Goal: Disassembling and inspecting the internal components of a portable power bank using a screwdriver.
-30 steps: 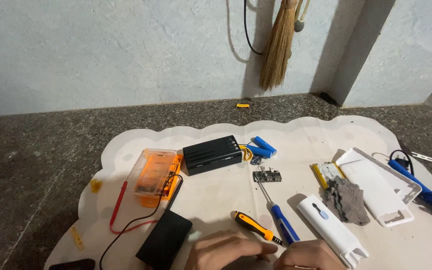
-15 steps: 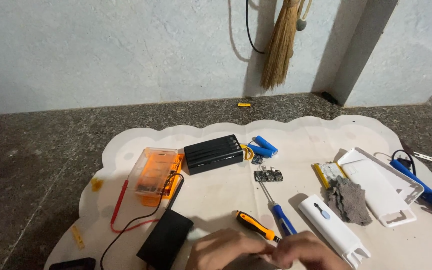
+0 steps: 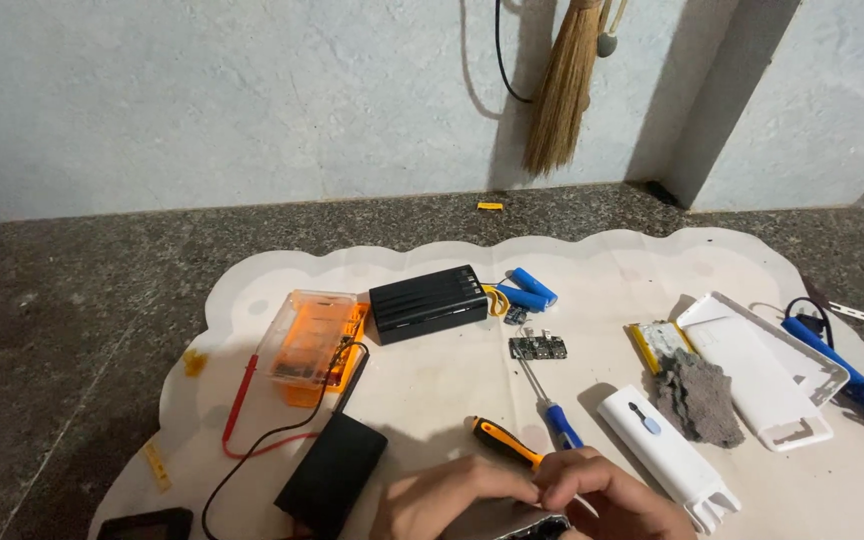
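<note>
An orange transparent plastic case (image 3: 312, 345) is seen closed, its contents unclear. A grey flat device (image 3: 512, 524) is pinched by the curled left hand (image 3: 452, 500) and right hand (image 3: 607, 500).

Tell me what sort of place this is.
Likely a makeshift electronics repair spot on a floor: a pale mat on speckled stone holds screwdrivers, a small circuit board and blue batteries.

Matt black plastic box (image 3: 428, 303), glossy white plastic casing (image 3: 666, 455) — translucent orange plastic case (image 3: 308, 343), rough speckled stone floor (image 3: 72, 300)
</note>
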